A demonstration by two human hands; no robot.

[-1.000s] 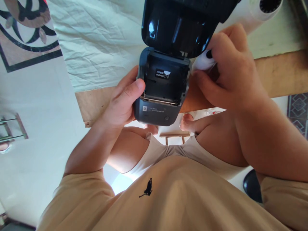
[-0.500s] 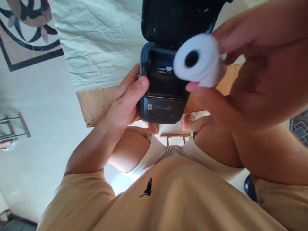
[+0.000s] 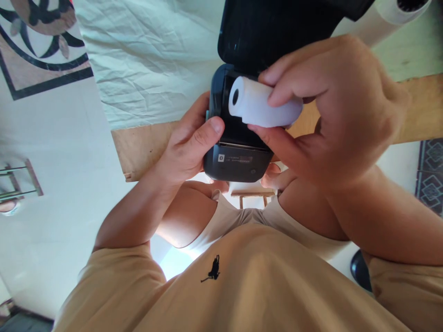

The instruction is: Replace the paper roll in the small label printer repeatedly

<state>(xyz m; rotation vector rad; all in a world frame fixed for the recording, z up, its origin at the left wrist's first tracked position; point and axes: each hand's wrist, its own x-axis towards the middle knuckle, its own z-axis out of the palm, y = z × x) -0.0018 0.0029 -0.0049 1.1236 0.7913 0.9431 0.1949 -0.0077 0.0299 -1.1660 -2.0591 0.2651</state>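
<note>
My left hand is closed round the left side of a small black label printer, its thumb on the front rim. The printer's lid stands raised, so the paper bay lies uncovered. Between the thumb and fingers of my right hand is a white paper roll with a dark core hole facing left. The roll is tilted and lies over the bay, covering much of it. Whether it touches the bay walls I cannot tell.
Under the printer is a table with a pale green cloth and a bare wooden edge. A white cylinder with a dark end is at the upper right. My legs and a wooden stool bar are below the table edge.
My right hand has brought the paper roll left and down over the open bay, turning it so its side shows. The printer has shifted slightly right in my left hand.
</note>
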